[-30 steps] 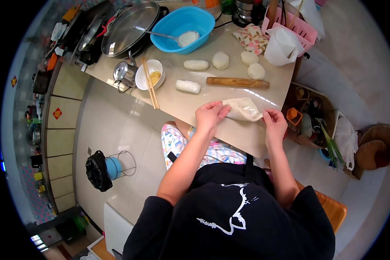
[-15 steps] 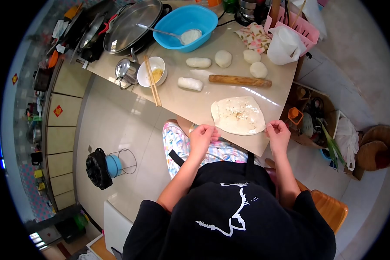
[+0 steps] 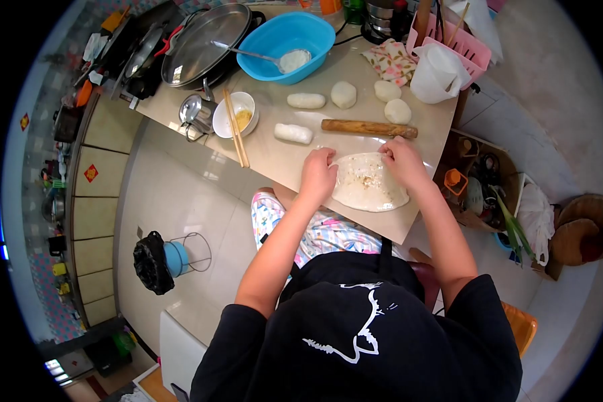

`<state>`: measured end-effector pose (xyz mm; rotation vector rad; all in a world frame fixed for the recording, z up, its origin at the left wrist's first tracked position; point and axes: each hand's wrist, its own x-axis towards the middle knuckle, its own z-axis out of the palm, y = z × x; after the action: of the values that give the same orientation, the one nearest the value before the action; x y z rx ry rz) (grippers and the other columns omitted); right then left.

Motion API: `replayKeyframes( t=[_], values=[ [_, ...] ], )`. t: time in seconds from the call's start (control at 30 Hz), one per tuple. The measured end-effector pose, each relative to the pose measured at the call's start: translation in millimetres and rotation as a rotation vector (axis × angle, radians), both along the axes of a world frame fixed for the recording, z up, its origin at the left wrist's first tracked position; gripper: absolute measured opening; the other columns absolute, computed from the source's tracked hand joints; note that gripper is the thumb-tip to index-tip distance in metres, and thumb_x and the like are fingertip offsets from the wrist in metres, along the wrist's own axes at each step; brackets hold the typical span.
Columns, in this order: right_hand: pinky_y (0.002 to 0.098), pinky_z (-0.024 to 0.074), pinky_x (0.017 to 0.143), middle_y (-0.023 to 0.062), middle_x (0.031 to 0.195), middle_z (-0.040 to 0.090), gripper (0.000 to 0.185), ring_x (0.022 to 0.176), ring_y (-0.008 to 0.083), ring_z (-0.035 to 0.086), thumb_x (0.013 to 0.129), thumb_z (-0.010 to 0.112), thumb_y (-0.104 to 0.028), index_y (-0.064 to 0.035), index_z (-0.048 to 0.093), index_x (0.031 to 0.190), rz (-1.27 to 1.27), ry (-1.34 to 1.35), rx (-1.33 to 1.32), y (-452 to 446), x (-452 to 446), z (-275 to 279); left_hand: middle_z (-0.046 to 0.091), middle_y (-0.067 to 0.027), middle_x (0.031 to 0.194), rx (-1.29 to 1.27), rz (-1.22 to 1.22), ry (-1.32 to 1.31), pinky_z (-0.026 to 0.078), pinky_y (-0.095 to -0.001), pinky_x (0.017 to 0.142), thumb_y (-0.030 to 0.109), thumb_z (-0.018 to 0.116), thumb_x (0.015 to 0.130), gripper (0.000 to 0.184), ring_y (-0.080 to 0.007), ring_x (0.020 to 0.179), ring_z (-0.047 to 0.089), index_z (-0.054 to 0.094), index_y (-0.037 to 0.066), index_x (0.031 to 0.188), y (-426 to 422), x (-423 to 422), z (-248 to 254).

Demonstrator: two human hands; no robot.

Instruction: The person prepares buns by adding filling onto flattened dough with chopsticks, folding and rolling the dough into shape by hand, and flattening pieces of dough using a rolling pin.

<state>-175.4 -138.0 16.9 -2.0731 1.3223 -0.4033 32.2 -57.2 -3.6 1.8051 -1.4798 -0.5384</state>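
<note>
A flat sheet of dough (image 3: 370, 182), dotted with brownish seasoning in its middle, lies near the table's front edge. My left hand (image 3: 320, 175) pinches its far left corner, and my right hand (image 3: 405, 163) pinches the far right corner. The fingertips partly hide both corners. Just beyond the sheet rests a wooden rolling pin (image 3: 368, 128), close to my right fingers. Two dough rolls, one nearer (image 3: 293, 133) and one farther (image 3: 306, 100), lie to the left. Several round dough pieces (image 3: 344, 95) sit behind the pin.
Chopsticks (image 3: 236, 130) lie across a white bowl (image 3: 222, 126) of yellowish stuff, beside a metal pitcher (image 3: 195, 110). A blue basin (image 3: 264, 72) with a ladle of white powder (image 3: 293, 61) and a large lidded pan (image 3: 204, 47) stand behind. A pink basket (image 3: 472, 57) is at back right.
Both hands have moved from the sheet's near side to its far corners and grip them. The sheet's far edge now looks straighter and drawn between the hands.
</note>
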Motion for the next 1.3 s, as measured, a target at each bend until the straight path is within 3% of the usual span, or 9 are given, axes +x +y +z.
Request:
replayKeyframes(
  t=[0.13, 0.2, 0.37, 0.43, 0.5, 0.63, 0.87, 1.07, 1.3],
  values=[
    [0.039, 0.0446, 0.082, 0.0146, 0.091, 0.058, 0.01, 0.092, 0.0309, 0.056, 0.077, 0.061, -0.002, 0.0002, 0.062, 0.087, 0.053, 0.008, -0.087, -4.8, -3.4, -2.0, 0.058, -0.0144, 0.077, 0.115, -0.083, -0.097, 0.047, -0.0378, 0.068, 0.0, 0.062, 0.072, 0.019, -0.0291, 0.073, 0.057, 0.064, -0.002, 0.092, -7.9, 2.4, 3.0],
    [0.0385, 0.0455, 0.08, 0.0143, 0.089, 0.058, 0.008, 0.091, 0.0301, 0.056, 0.077, 0.061, -0.002, 0.0009, 0.06, 0.085, 0.039, -0.094, 0.046, -1.9, -5.7, 3.2, 0.058, -0.0147, 0.076, 0.141, -0.106, -0.121, 0.047, -0.0386, 0.068, 0.001, 0.062, 0.072, 0.014, -0.0304, 0.075, 0.057, 0.064, -0.002, 0.087, -6.3, 3.4, 2.5],
    [0.037, 0.0464, 0.078, 0.0137, 0.087, 0.058, 0.011, 0.089, 0.0291, 0.056, 0.077, 0.061, 0.0, 0.0002, 0.061, 0.089, -0.033, -0.279, 0.124, 29.0, -21.5, 22.8, 0.056, -0.0145, 0.08, -0.019, -0.173, -0.092, 0.045, -0.0393, 0.073, 0.002, 0.061, 0.073, 0.007, -0.0313, 0.081, 0.055, 0.064, 0.001, 0.08, 12.7, 6.4, 15.4],
    [0.0365, 0.0467, 0.078, 0.0134, 0.086, 0.058, 0.013, 0.088, 0.0289, 0.056, 0.077, 0.061, 0.0, -0.0002, 0.062, 0.091, -0.04, -0.327, 0.092, 35.7, -30.0, 17.9, 0.055, -0.0142, 0.082, -0.016, -0.208, -0.122, 0.045, -0.0389, 0.074, 0.002, 0.061, 0.073, 0.008, -0.0311, 0.084, 0.054, 0.065, 0.001, 0.081, 20.9, 8.2, 21.1],
    [0.0357, 0.0469, 0.08, 0.0123, 0.088, 0.057, 0.017, 0.09, 0.0289, 0.056, 0.077, 0.062, -0.001, -0.0012, 0.063, 0.093, 0.115, -0.191, -0.027, 38.3, -37.4, 6.1, 0.055, -0.014, 0.084, -0.016, -0.244, -0.149, 0.046, -0.0384, 0.076, 0.002, 0.062, 0.073, 0.009, -0.031, 0.086, 0.054, 0.065, 0.002, 0.082, 26.5, 7.4, 26.3],
    [0.0364, 0.0462, 0.082, 0.0113, 0.089, 0.057, 0.018, 0.093, 0.029, 0.054, 0.075, 0.065, -0.004, -0.0021, 0.064, 0.093, 0.162, -0.079, -0.023, 41.5, -38.5, 13.1, 0.055, -0.0137, 0.087, -0.004, -0.269, -0.13, 0.046, -0.0367, 0.08, 0.003, 0.064, 0.074, 0.011, -0.0305, 0.09, 0.054, 0.067, 0.003, 0.085, 29.2, 8.3, 29.8],
    [0.0381, 0.044, 0.085, 0.0107, 0.089, 0.056, 0.016, 0.097, 0.0297, 0.052, 0.075, 0.068, -0.008, -0.0037, 0.064, 0.09, 0.079, -0.104, -0.116, 33.6, -22.6, 6.7, 0.057, -0.0125, 0.085, 0.133, -0.147, -0.036, 0.046, -0.0359, 0.075, 0.005, 0.068, 0.074, 0.016, -0.0299, 0.084, 0.055, 0.065, 0.001, 0.089, 25.3, 10.0, 2.8],
    [0.0362, 0.0442, 0.084, 0.0103, 0.091, 0.057, 0.012, 0.096, 0.0288, 0.053, 0.077, 0.067, -0.007, -0.0044, 0.063, 0.088, 0.096, -0.075, -0.148, 17.4, -23.8, -2.3, 0.054, -0.0138, 0.084, -0.126, -0.162, -0.189, 0.047, -0.0365, 0.069, 0.001, 0.067, 0.074, 0.012, -0.0296, 0.076, 0.055, 0.062, 0.001, 0.085, 28.0, 2.5, 5.7],
    [0.0362, 0.0454, 0.081, 0.0111, 0.091, 0.057, 0.016, 0.093, 0.029, 0.055, 0.08, 0.064, -0.008, -0.0043, 0.065, 0.095, -0.086, -0.217, -0.07, 29.3, -37.6, -10.1, 0.053, -0.0138, 0.086, -0.014, -0.074, -0.033, 0.048, -0.0347, 0.07, 0.002, 0.067, 0.074, 0.015, -0.0284, 0.081, 0.056, 0.061, 0.0, 0.088, 37.3, 7.7, -6.6]
  ],
)
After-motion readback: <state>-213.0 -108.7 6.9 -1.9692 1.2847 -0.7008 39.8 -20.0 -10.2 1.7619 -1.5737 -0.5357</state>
